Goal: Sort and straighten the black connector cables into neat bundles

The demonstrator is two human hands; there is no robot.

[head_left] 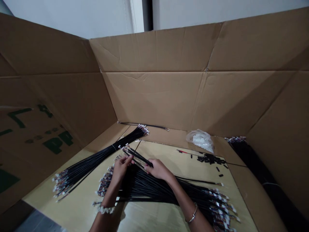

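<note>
My right hand point(158, 169) is closed around a few black cables point(138, 155) whose ends carry small white connectors point(125, 147). Close to those connector ends, my left hand point(123, 166) pinches a black cable between thumb and fingers. Under both hands a wide pile of black cables point(149, 185) lies across the table, with coloured wires and white plugs at its two ends. My forearms hide part of this pile.
A tied cable bundle point(96, 161) lies at the left, another point(260, 170) at the right. Behind stands a clear bag of white pieces point(201, 140), near scattered short black pieces point(210, 159). Tall cardboard walls point(154, 96) enclose the table point(79, 206). Loose cables point(145, 124) lie along the back.
</note>
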